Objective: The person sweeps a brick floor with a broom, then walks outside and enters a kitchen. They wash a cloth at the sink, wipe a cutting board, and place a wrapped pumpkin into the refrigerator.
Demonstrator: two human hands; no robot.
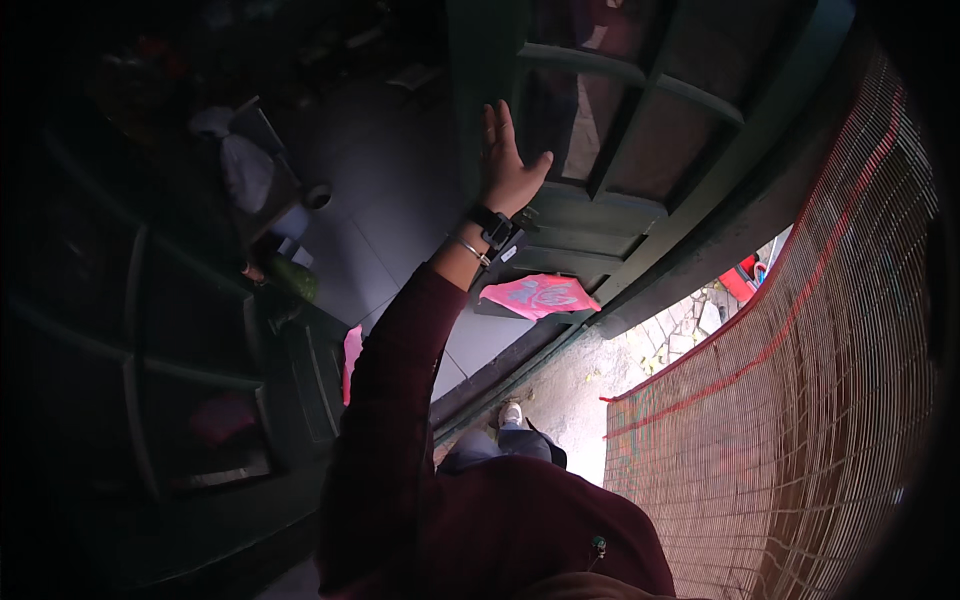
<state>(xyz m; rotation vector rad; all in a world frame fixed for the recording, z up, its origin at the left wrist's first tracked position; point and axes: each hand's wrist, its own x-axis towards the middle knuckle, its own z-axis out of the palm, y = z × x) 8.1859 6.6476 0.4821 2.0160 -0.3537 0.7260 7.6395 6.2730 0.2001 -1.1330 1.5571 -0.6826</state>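
My left hand (514, 169) is raised with its fingers apart and holds nothing. A dark watch (491, 226) and a metal bangle are on its wrist. Behind the hand stands a dark green door leaf (600, 225) with glass panes; I cannot tell whether the fingertips touch it. Low on that leaf is a pink sheet (538, 295) with a pale flower-like pattern. Another green door leaf (311, 375), mostly in shadow, is on the left, with a second pink sheet (351, 364) at its edge. My right hand is out of view.
Grey tiles (360, 247) floor the dim room beyond the threshold (495, 382). A slatted blind (697, 442) with red trim hangs on the right. Outside are stone paving (675, 326) and a red object (739, 279). Inside, a pale bag-like thing (247, 172) sits at left.
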